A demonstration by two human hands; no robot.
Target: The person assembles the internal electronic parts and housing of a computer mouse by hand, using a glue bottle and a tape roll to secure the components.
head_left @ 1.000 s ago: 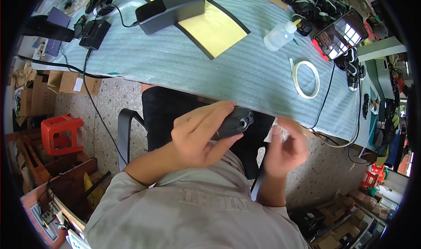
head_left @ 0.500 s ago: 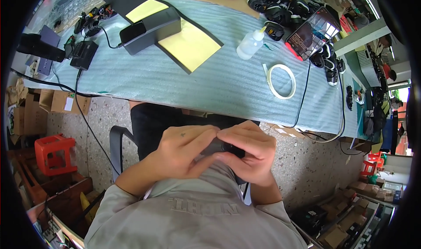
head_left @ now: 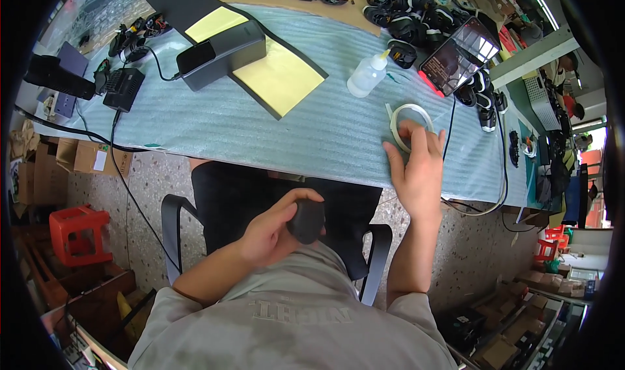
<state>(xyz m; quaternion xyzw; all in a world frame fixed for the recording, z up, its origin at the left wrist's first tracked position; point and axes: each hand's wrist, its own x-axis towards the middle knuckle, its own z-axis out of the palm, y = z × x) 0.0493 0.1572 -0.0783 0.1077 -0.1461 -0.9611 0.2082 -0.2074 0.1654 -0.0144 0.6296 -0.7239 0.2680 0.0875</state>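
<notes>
My left hand is closed around a small dark rounded object above my lap. Its kind is not clear; the surface is smooth and dark grey to black. My right hand reaches over the front edge of the table. The thumb and fingers are apart, and the fingertips lie over the near right side of a roll of white tape. I cannot tell whether they touch it. A loose end of the tape sticks out at the roll's far left.
On the foam-covered table stand a squeeze bottle, a propped phone, and a dark grey box-shaped device on yellow-and-black sheets. Dark molded parts are heaped at the far right. Cables hang over the edge. A red stool stands left.
My hands were together over my lap, around the dark object. The right hand has let go and moved forward and right to the tape roll; the left hand keeps the object.
</notes>
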